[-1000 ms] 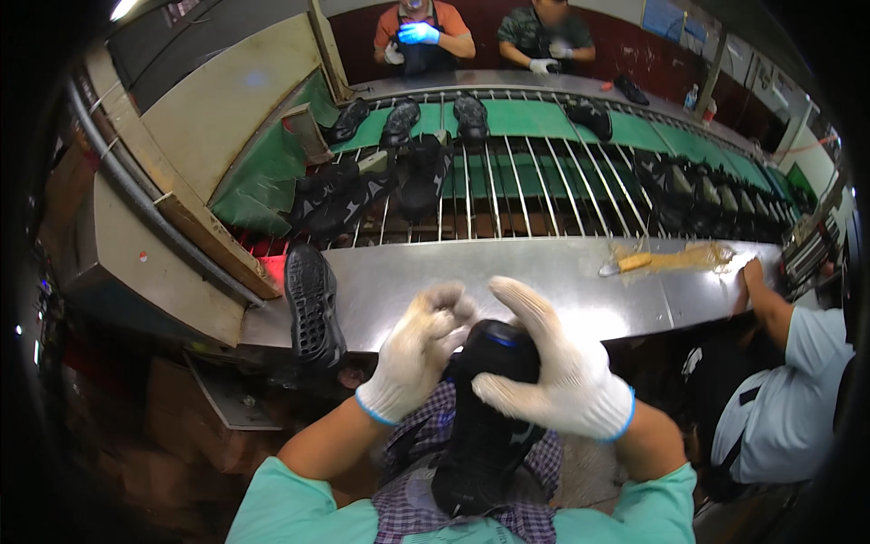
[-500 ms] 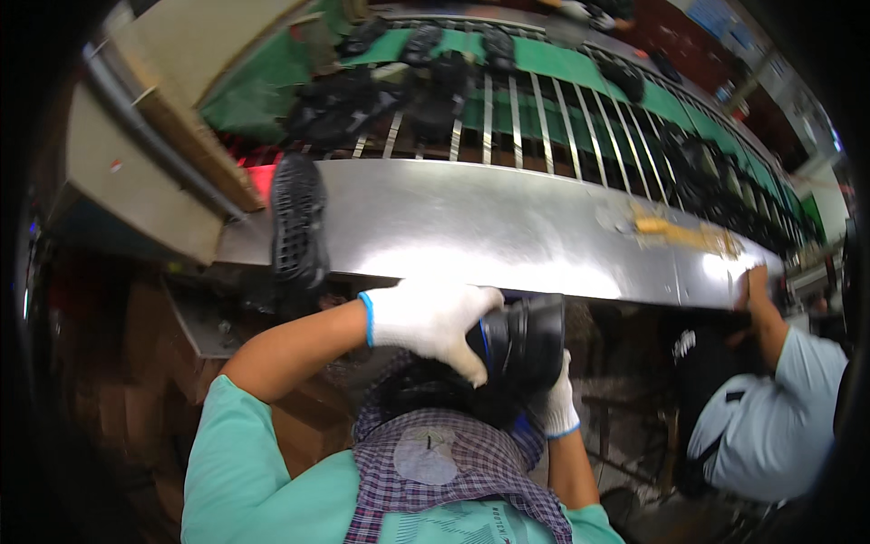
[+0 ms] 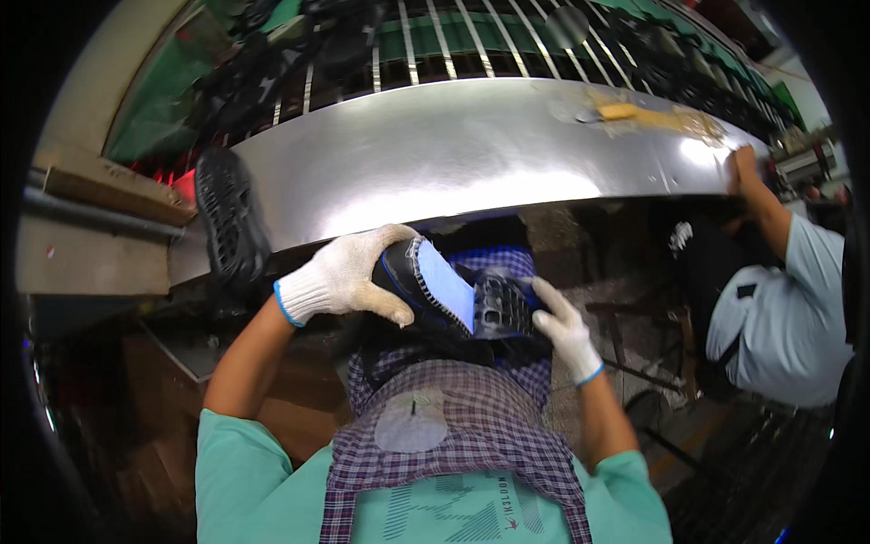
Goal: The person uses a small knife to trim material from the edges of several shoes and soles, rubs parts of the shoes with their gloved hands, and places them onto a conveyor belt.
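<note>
My left hand (image 3: 349, 272), in a white knit glove, grips the upper of a black shoe (image 3: 433, 292) with blue trim and a pale blue insole showing. A black treaded sole (image 3: 500, 306) meets the shoe on its right. My right hand (image 3: 564, 325), also gloved, holds that sole from the right side. Both hands hold the pieces above my lap, over a checked purple apron (image 3: 453, 426), just below the edge of a shiny metal bench (image 3: 453, 154).
Another black sole (image 3: 231, 218) lies on the bench's left end. A yellow glue smear (image 3: 648, 115) marks its far right. Beyond it, a barred conveyor (image 3: 435, 45) with a green belt carries dark shoes. A person in a light shirt (image 3: 784, 290) stands at the right, one hand on the bench.
The view has tilted down and nearer. The shoe has come down from bench level to my lap and turned on its side, my left hand over it and my right hand under the sole.
</note>
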Motion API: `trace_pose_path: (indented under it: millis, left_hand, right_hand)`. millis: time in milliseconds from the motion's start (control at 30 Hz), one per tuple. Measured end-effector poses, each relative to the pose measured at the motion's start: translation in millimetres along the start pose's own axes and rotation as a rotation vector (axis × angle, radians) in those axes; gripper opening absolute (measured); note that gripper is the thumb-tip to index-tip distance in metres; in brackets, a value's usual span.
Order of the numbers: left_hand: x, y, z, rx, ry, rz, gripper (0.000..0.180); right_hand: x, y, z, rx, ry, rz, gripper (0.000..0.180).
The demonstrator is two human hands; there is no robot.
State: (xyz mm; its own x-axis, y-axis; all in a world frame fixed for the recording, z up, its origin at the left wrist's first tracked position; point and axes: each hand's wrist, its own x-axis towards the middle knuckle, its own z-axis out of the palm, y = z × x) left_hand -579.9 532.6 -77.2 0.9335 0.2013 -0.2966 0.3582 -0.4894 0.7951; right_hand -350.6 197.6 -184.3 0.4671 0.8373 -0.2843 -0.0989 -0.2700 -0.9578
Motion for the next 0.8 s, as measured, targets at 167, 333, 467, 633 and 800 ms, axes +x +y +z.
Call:
trace_pose_path:
  millis: [167,333,467,633,800]
  left_hand:
    - [18.9,-42.4,19.5,-0.604,0.322,0.294,0.049]
    - [81.1,8.4,54.4,-0.613,0.354,0.377,0.045]
    - [-5.8,53.9,87.3,-0.004,0.448,0.561,0.086]
    - [-17.9,46.3,148.5,-0.322,0.522,0.180,0.085]
    - [0.3,36.8,153.6,-0.151,0.671,0.373,0.085]
  right_hand:
    - [-13.8,-48.4,22.1,0.236,-0.318,-0.322,0.039]
    - [3.7,-91.4,28.6,-0.186,-0.387,-0.393,0.091]
    - [17.8,-56.0,4.4,-0.333,-0.334,-0.428,0.109]
    - [24.8,-28.1,18.4,-0.059,-0.194,-0.489,0.105]
    - [26.1,-14.6,25.2,0.111,-0.059,-0.290,0.108]
